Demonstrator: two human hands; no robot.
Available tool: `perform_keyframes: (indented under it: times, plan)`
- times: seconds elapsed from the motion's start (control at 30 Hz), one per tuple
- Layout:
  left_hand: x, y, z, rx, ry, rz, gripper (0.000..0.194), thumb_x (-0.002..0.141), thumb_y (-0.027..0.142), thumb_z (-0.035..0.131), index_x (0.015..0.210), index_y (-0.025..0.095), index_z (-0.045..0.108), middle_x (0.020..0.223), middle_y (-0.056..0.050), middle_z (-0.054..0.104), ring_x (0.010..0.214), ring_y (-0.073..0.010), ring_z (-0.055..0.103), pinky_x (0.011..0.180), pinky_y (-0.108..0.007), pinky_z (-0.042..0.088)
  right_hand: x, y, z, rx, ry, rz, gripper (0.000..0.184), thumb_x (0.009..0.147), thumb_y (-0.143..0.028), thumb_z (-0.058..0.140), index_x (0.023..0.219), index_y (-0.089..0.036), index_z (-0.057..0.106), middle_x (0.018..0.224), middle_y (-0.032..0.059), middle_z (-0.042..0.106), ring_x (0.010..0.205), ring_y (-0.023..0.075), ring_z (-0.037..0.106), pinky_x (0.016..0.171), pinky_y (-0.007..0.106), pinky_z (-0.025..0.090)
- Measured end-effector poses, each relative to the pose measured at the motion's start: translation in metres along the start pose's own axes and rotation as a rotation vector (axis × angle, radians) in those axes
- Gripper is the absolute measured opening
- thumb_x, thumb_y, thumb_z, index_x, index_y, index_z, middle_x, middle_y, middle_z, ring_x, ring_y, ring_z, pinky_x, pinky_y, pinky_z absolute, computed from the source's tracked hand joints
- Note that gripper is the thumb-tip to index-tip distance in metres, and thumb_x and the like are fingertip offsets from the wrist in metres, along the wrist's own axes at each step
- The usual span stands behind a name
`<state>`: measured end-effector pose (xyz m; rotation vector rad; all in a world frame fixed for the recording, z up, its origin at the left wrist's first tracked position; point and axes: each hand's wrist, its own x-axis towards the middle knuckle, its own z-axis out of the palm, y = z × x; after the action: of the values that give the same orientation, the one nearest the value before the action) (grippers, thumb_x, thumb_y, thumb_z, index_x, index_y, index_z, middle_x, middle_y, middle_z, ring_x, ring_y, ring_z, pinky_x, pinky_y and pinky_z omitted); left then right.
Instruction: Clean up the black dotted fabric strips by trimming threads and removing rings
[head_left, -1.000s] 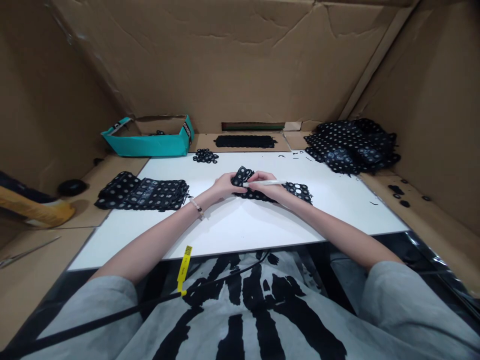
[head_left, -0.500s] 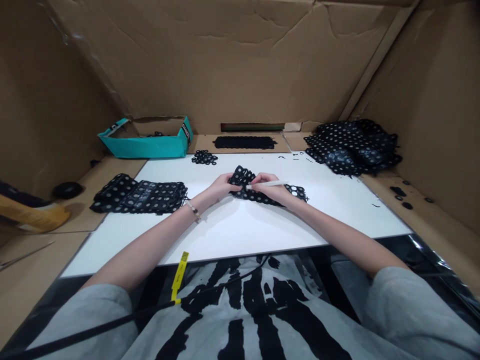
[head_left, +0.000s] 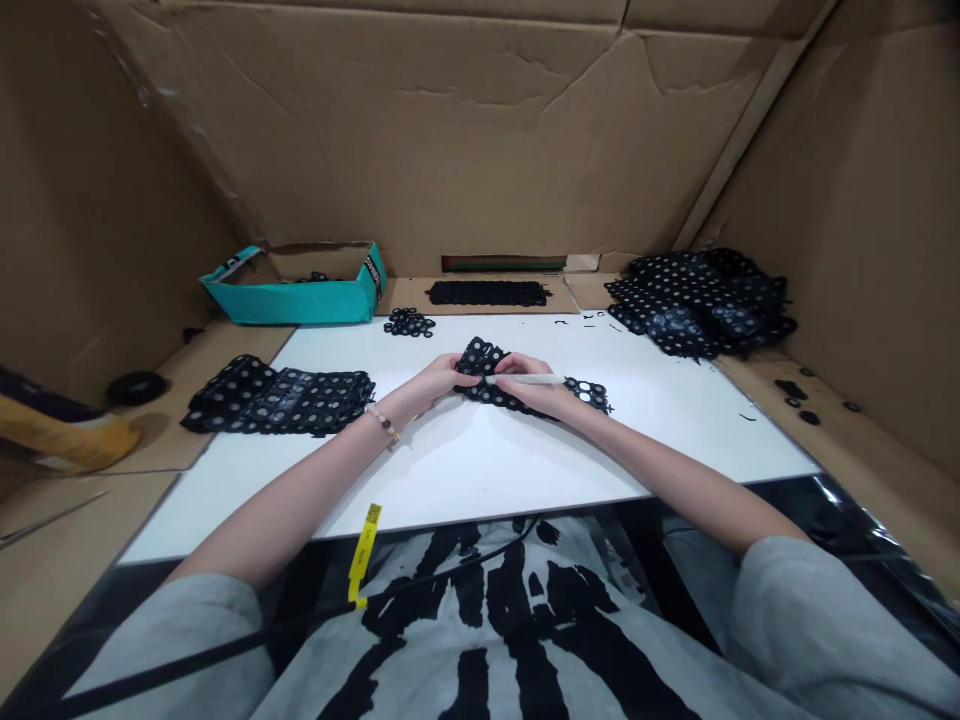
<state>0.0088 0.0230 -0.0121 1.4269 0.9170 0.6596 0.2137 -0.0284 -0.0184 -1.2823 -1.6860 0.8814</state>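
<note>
Left hand [head_left: 442, 379] is pinching the sheet [head_left: 481, 354], likely light and floppy, by its left end, seemingly a sound hold; right hand [head_left: 541, 394] is gripping a pen-like tool [head_left: 536, 379] over it.

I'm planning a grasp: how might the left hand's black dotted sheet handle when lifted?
The black dotted sheet is probably floppy: it bends beside the left hand. It seems light for its size: the white board shows through its right end.

A black dotted strip [head_left: 496, 396], its left end apparently raised, lies under a white pen-like tool [head_left: 534, 379].
</note>
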Motion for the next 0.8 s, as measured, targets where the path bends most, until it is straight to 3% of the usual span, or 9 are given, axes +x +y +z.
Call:
perform_keyframes:
  times: [0.23,0.33,0.43,0.57,0.67,0.8]
  plan:
    - [0.002,0.000,-0.003,0.080,0.006,0.021,0.037,0.060,0.020,0.071,0.096,0.013,0.068,0.092,-0.005,0.072,0.086,-0.0218,0.063,0.079,-0.032,0.048,0.016,0.003,-0.036,0.134,-0.089,0.085,0.016,0.075,-0.034,0.064,0.073,-0.018,0.060,0.110,0.0077,0.069,0.071,0.0128,0.063,0.057,0.024,0.045]
    - [0.001,-0.001,0.000,0.185,0.000,0.115,0.044,0.062,0.023,0.071,0.105,0.015,0.068,0.100,-0.005,0.071,0.092,-0.0225,0.063,0.081,-0.032,0.048,0.017,0.004,-0.036,0.187,-0.216,0.079,0.015,0.075,-0.033,0.064,0.076,-0.019,0.060,0.097,0.0062,0.070,0.066,0.0128,0.062,0.053,0.024,0.043]
    - [0.000,-0.004,0.002,0.360,0.009,0.184,0.051,0.060,0.031,0.078,0.107,0.016,0.068,0.104,-0.004,0.070,0.097,-0.0249,0.062,0.085,-0.033,0.047,0.014,0.004,-0.030,0.176,-0.225,0.011,0.016,0.075,-0.033,0.066,0.078,-0.019,0.061,0.073,0.0002,0.064,0.060,0.0113,0.058,0.053,0.022,0.043]
    - [-0.001,-0.006,0.003,0.401,0.012,0.087,0.045,0.061,0.039,0.079,0.097,0.014,0.069,0.092,-0.004,0.070,0.088,-0.0249,0.063,0.080,-0.034,0.049,0.011,0.000,-0.025,0.210,-0.192,0.040,0.014,0.075,-0.030,0.066,0.076,-0.019,0.059,0.067,-0.0010,0.062,0.062,0.0131,0.061,0.054,0.023,0.047]
    - [-0.002,-0.005,0.003,0.296,0.040,0.018,0.047,0.059,0.038,0.081,0.097,0.012,0.068,0.095,-0.006,0.071,0.088,-0.0238,0.063,0.079,-0.033,0.049,0.011,0.000,-0.023,0.198,-0.200,0.113,0.009,0.072,-0.023,0.063,0.070,-0.019,0.057,0.070,0.0007,0.065,0.067,0.0153,0.065,0.051,0.022,0.048]
    - [-0.005,-0.001,0.004,0.260,0.049,0.007,0.046,0.059,0.037,0.082,0.096,0.012,0.068,0.100,-0.008,0.072,0.090,-0.0237,0.064,0.079,-0.033,0.049,0.012,0.003,-0.018,0.164,-0.155,0.102,0.006,0.071,-0.021,0.062,0.068,-0.019,0.058,0.068,0.0010,0.065,0.067,0.0154,0.065,0.048,0.020,0.047]
